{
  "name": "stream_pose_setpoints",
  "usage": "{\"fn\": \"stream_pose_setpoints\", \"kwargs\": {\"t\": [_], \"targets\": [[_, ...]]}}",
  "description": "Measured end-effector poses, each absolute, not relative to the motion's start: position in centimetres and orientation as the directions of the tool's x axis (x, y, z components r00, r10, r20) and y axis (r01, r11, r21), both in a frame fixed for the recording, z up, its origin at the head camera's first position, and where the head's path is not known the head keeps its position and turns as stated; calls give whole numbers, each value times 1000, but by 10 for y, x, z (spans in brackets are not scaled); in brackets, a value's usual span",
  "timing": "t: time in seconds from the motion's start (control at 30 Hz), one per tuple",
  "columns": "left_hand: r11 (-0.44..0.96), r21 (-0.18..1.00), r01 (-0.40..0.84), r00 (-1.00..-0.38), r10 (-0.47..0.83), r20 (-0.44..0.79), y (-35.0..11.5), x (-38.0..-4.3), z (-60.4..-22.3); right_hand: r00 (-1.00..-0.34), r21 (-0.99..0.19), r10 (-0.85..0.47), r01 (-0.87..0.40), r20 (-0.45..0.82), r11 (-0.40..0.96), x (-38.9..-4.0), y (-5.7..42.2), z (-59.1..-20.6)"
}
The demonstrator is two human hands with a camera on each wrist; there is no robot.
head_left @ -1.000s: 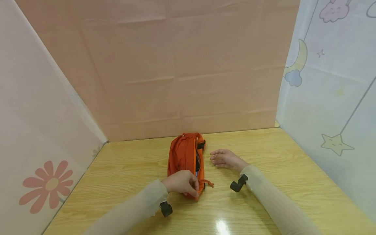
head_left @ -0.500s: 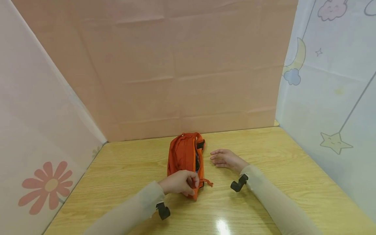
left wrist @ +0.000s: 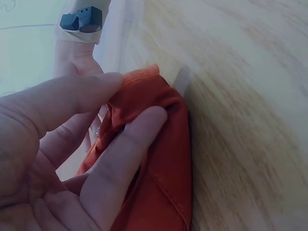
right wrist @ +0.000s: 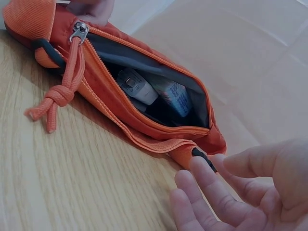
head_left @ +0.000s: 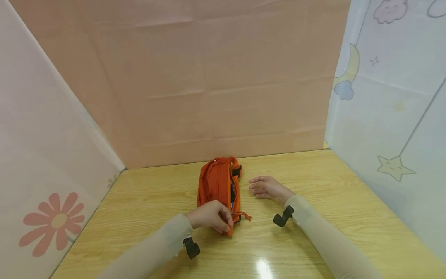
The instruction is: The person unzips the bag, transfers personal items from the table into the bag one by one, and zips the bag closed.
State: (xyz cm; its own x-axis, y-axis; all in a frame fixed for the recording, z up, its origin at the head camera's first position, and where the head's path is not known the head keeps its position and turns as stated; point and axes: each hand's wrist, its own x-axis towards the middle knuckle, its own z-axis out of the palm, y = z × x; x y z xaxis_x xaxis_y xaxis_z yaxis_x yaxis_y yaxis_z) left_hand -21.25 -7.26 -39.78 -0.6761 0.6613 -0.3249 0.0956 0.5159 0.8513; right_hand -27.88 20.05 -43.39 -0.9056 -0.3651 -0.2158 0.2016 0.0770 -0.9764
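A red-orange zip bag (head_left: 216, 184) lies lengthwise on the table, its long mouth facing right and unzipped. My left hand (head_left: 210, 215) pinches the bag's near end; in the left wrist view the thumb lies by an orange tab (left wrist: 142, 74) and a finger presses the red fabric. Close to that end, the metal zip pull (right wrist: 79, 31) carries a knotted orange cord (right wrist: 60, 96). Inside show a white device (right wrist: 137, 86) and a blue patterned packet (right wrist: 175, 98), partly hidden by the lining. To the right of the bag, my right hand (head_left: 268, 188) holds nothing, fingers loosely bent.
The wooden table (head_left: 296, 232) runs back to a peach-coloured cloth wall (head_left: 209, 77). Printed cloth walls stand on the left (head_left: 52, 135) and right (head_left: 390, 116). An orange strap with a black buckle (head_left: 237, 171) sits at the bag's far end.
My left hand shifts slightly at the bag's near end, its fingers closer together than half a second ago. The right hand stays in place. The head view turns a little.
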Motion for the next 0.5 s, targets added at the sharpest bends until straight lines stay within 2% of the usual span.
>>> {"fn": "stream_pose_setpoints", "kwargs": {"t": [0.17, 0.5], "targets": [[508, 858, 71, -666, 664, -338, -75, -215, -400, -903, -978, -375, 188, -209, 92, -278, 196, -433], [492, 870, 42, -657, 670, -347, -77, -215, -398, -839, -977, -518, 67, -165, 202, -259, 166, -422]]}}
